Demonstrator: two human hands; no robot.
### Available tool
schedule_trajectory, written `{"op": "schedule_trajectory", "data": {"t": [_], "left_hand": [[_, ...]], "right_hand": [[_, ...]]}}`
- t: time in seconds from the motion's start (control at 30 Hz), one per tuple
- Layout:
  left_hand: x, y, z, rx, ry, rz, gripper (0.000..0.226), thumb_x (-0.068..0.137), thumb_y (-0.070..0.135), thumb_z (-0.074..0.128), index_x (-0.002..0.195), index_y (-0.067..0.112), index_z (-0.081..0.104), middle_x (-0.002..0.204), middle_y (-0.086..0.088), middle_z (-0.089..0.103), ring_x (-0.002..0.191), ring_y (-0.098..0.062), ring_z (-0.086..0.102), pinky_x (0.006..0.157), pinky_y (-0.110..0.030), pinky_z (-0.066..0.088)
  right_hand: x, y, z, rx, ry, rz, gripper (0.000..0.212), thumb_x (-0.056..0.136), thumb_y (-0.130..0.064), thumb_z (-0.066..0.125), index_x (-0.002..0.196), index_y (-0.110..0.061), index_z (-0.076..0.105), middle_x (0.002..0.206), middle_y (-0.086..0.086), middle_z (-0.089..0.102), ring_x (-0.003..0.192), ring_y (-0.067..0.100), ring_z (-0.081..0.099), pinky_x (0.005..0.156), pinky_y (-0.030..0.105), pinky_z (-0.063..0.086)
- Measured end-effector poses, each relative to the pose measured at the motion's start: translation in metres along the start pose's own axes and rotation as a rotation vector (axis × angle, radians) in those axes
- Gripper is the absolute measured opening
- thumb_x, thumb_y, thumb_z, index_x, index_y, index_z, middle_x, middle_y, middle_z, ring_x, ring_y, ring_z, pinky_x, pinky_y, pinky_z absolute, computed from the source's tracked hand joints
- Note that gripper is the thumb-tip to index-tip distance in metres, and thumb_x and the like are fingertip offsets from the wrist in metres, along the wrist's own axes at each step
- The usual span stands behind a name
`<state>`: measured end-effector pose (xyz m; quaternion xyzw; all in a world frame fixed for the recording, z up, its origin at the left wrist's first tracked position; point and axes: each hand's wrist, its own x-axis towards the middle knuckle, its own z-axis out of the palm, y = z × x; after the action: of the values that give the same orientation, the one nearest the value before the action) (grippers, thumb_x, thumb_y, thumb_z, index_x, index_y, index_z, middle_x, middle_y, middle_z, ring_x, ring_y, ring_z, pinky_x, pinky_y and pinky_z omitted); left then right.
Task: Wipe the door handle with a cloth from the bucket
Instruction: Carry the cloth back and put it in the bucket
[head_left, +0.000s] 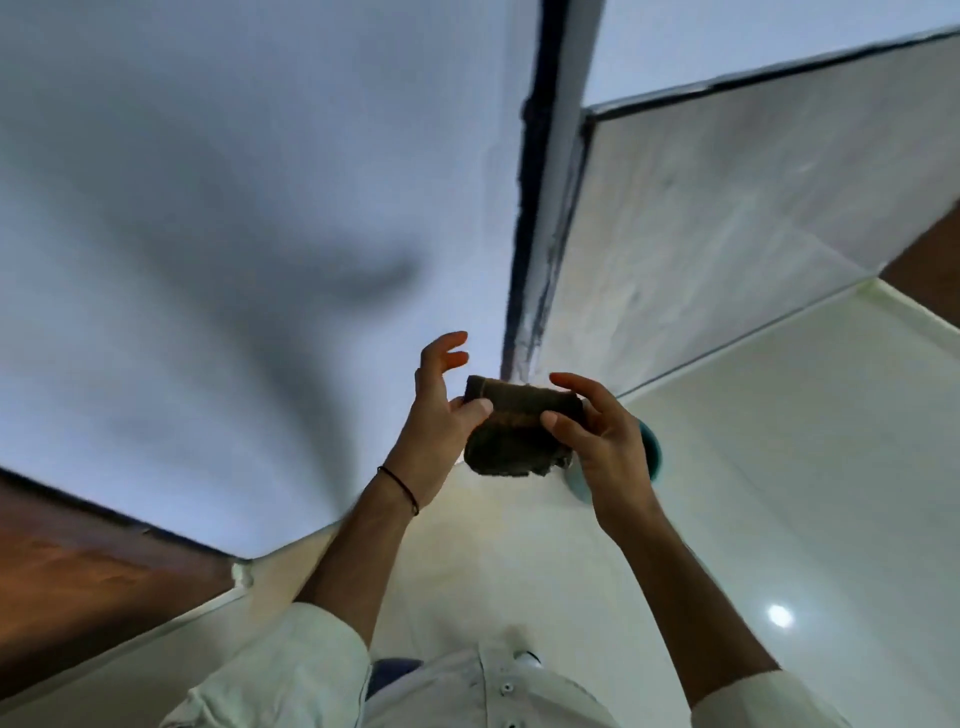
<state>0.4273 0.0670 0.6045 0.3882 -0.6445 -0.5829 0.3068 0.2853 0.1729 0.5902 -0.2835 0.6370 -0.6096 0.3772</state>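
Cloth (519, 431) pinched between left hand (436, 415), right hand (602, 441).

- Cloth (519, 434): dark brown-olive, with a faint orange-brown stripe across its folded part.
- Bucket (650, 451): teal; only its edge shows behind the right hand (605, 441).
- Wrist band (400, 488) on the left arm: thin, black.
- Shirt (467, 691): pale mint-white, with small white buttons.
- Wall (208, 234): plain bluish white.
- Floor (753, 467): glossy cream-white.
- Wood panel (78, 582): reddish brown.

Rough dark cloth (519, 431); glossy pale floor tiles (779, 467); matt wall (208, 208).
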Motion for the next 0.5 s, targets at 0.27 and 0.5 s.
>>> {"op": "schedule_trajectory", "data": {"t": [0.27, 0.5], "left_hand": [[0.043, -0.007, 0.13, 0.354, -0.278, 0.284, 0.048, 0.07, -0.011, 0.065, 0.111, 0.015, 0.065, 0.119, 0.0, 0.054, 0.113, -0.001, 0.053, 0.098, -0.005, 0.039], [0.135, -0.029, 0.201, 0.402, -0.505, 0.177, 0.036, 0.078, 0.014, 0.078, 0.113, 0.018, 0.066, 0.1, 0.01, 0.067, 0.086, 0.004, 0.061, 0.081, -0.014, 0.053]], "right_hand": [[0.02, 0.016, -0.121, -0.411, -0.053, 0.049, 0.05, 0.079, -0.012, 0.075, 0.127, -0.021, 0.061, 0.116, 0.003, 0.061, 0.106, 0.016, 0.062, 0.085, 0.023, 0.056], [0.083, 0.026, -0.205, -0.873, 0.053, 0.057, 0.024, 0.085, -0.032, 0.072, 0.108, -0.023, 0.072, 0.108, -0.005, 0.043, 0.106, 0.014, 0.038, 0.083, 0.019, 0.037]]}}
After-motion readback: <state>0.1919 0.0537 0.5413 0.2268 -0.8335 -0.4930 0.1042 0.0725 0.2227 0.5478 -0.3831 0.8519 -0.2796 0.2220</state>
